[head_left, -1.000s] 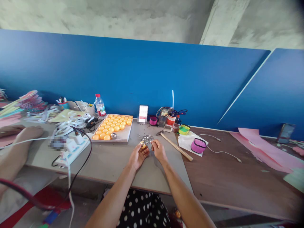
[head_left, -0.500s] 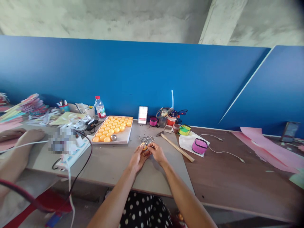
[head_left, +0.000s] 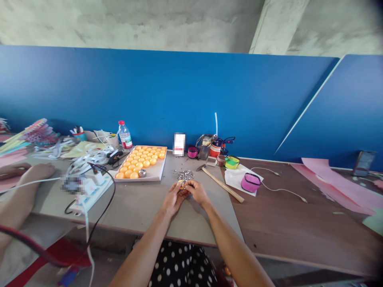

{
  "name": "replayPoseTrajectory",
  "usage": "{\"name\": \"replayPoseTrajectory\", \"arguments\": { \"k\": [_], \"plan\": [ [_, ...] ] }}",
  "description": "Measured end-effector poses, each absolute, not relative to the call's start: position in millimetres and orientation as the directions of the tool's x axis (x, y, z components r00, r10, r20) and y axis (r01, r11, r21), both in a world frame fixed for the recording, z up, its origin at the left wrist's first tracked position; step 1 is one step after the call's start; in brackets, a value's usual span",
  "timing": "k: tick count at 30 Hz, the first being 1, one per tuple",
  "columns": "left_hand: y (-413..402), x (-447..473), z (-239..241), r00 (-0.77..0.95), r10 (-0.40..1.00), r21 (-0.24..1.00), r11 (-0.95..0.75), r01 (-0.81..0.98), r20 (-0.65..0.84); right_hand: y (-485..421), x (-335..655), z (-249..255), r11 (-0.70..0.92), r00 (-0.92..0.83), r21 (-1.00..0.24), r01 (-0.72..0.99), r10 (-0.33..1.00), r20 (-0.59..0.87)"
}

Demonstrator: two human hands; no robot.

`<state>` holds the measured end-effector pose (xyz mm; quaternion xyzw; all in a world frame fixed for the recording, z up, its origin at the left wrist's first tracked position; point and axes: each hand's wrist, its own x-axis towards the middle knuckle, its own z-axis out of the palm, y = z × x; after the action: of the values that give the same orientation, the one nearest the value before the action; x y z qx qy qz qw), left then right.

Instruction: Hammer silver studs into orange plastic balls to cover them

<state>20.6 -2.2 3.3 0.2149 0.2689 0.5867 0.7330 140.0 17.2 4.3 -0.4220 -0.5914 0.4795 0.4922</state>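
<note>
My left hand (head_left: 172,198) is curled around a small orange ball (head_left: 181,183) above the grey table (head_left: 134,207). My right hand (head_left: 196,190) meets it from the right, fingers pinched against the ball; whether it holds a small piece is too small to tell. Just beyond both hands lies a pile of small shiny silver pieces (head_left: 184,174). A white tray (head_left: 158,172) with several orange balls (head_left: 143,159) and one silver-covered ball (head_left: 143,173) sits to the left of the pile.
A wooden-handled hammer (head_left: 220,183) lies right of my hands, near a pink pouch (head_left: 249,182) on white paper. A water bottle (head_left: 125,135), power strip (head_left: 91,187) with cables and small pots stand by the blue partition. Another person's arm (head_left: 20,187) rests at far left.
My right hand has moved left from being apart to touching the ball in my left hand. The view shifted slightly.
</note>
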Motion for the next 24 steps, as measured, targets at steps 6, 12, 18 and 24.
{"name": "replayPoseTrajectory", "arguments": {
  "k": [6, 12, 18, 24],
  "plan": [
    [-3, 23, 4, 0.139, 0.984, 0.676, 0.178, -0.715, -0.113, 17, 141, 5, 0.222, -0.162, -0.971, 0.091, 0.965, 0.206],
    [-4, 26, 3, 0.089, 0.99, 0.723, 0.143, -0.675, -0.113, 21, 145, 2, 0.204, -0.168, -0.972, 0.117, 0.969, 0.183],
    [-5, 27, 3, 0.066, 0.991, 0.757, 0.128, -0.64, -0.112, 23, 147, 0, 0.137, -0.168, -0.989, 0.064, 0.978, 0.124],
    [-4, 28, 2, 0.04, 0.994, 0.778, 0.103, -0.619, -0.1, 26, 146, -5, 0.151, -0.136, -0.986, 0.074, 0.981, 0.14]
  ]
}}
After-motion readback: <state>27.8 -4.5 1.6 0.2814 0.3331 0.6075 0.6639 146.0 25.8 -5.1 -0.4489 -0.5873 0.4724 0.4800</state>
